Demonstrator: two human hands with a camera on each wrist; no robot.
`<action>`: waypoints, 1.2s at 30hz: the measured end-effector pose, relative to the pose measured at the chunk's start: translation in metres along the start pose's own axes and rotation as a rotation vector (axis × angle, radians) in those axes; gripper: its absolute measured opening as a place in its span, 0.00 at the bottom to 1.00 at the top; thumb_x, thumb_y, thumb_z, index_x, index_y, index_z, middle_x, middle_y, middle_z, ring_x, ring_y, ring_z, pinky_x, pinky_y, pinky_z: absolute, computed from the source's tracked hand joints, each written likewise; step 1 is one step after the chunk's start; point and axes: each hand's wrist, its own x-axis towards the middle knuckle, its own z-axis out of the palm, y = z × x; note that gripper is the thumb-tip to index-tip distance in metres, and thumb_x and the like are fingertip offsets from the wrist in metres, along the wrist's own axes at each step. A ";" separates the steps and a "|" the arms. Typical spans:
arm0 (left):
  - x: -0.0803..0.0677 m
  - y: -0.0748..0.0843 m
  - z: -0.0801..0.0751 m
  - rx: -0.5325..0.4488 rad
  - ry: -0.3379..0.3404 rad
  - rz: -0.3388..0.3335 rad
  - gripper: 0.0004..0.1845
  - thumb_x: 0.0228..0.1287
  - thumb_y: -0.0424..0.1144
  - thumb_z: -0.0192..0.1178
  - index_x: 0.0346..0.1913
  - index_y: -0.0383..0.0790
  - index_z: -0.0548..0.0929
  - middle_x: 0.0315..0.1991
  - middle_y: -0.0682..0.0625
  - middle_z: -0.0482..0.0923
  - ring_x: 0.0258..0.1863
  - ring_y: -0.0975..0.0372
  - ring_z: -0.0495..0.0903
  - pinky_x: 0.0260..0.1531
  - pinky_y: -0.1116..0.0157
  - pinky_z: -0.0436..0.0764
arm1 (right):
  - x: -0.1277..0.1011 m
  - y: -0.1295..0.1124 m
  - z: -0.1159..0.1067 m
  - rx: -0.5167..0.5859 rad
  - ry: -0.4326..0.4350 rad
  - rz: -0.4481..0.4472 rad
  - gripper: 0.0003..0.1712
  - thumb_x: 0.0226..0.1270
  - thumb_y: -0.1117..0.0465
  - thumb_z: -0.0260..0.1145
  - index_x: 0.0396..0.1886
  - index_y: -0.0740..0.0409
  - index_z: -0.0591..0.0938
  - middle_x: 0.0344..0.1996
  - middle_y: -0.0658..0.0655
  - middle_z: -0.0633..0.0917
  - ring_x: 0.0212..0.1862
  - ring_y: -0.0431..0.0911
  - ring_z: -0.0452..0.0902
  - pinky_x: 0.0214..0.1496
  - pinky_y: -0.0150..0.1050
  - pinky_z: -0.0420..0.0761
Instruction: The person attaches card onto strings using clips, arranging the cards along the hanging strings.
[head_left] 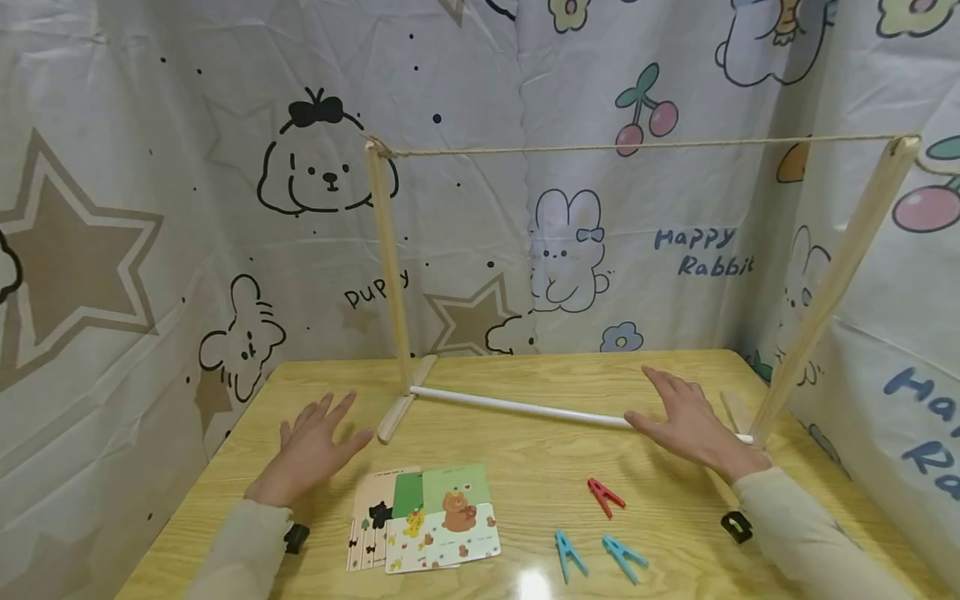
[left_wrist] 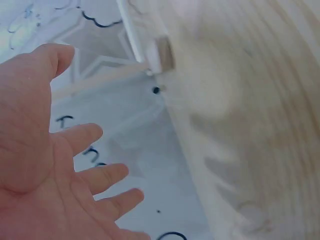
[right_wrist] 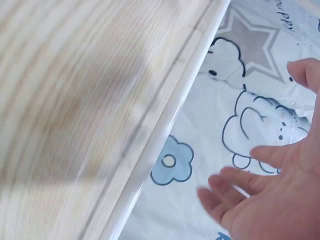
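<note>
My left hand (head_left: pixel 313 446) lies open, palm down, on the wooden table (head_left: pixel 525 462), left of a small stack of picture cards (head_left: pixel 423 517). In the left wrist view its fingers (left_wrist: pixel 95 175) are spread and hold nothing. My right hand (head_left: pixel 690 421) is open too, resting over the right end of the white base rod (head_left: pixel 517 407) of a wooden rack. A twine line (head_left: pixel 637 146) runs between the rack's two posts (head_left: pixel 390 267). A red clothespin (head_left: pixel 604 496) and two blue clothespins (head_left: pixel 600 554) lie near the front, between the hands.
Cartoon-printed cloth (head_left: pixel 225 208) hangs behind and on both sides of the table. The right post (head_left: pixel 832 283) leans near the right curtain. Black wrist-camera straps (head_left: pixel 737 527) sit at both cuffs.
</note>
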 end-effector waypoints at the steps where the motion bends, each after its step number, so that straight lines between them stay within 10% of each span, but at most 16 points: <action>1: 0.000 0.004 -0.001 0.002 0.010 0.020 0.46 0.73 0.71 0.51 0.83 0.48 0.55 0.81 0.29 0.46 0.77 0.28 0.45 0.64 0.21 0.36 | -0.001 -0.003 0.000 0.020 -0.005 -0.012 0.54 0.71 0.32 0.63 0.82 0.60 0.57 0.75 0.75 0.63 0.72 0.74 0.56 0.67 0.77 0.59; 10: -0.003 0.035 0.000 -0.123 -0.014 0.152 0.43 0.71 0.60 0.63 0.80 0.40 0.63 0.78 0.29 0.56 0.74 0.29 0.56 0.65 0.30 0.64 | -0.010 -0.019 0.005 0.106 -0.046 -0.131 0.47 0.69 0.39 0.71 0.76 0.63 0.69 0.56 0.65 0.82 0.54 0.57 0.79 0.51 0.55 0.81; 16: -0.002 0.045 0.008 -0.196 -0.093 0.185 0.46 0.67 0.61 0.67 0.80 0.44 0.64 0.77 0.35 0.63 0.75 0.34 0.58 0.64 0.31 0.66 | -0.014 -0.023 0.011 0.189 -0.177 -0.161 0.48 0.66 0.39 0.73 0.75 0.62 0.69 0.54 0.62 0.83 0.49 0.51 0.79 0.41 0.37 0.80; 36: -0.002 0.069 0.039 -0.378 -0.305 0.243 0.41 0.62 0.54 0.74 0.73 0.38 0.73 0.64 0.43 0.78 0.60 0.49 0.75 0.53 0.48 0.79 | -0.022 -0.024 0.028 0.370 -0.431 -0.246 0.37 0.65 0.47 0.76 0.64 0.68 0.78 0.45 0.54 0.83 0.43 0.45 0.80 0.43 0.35 0.81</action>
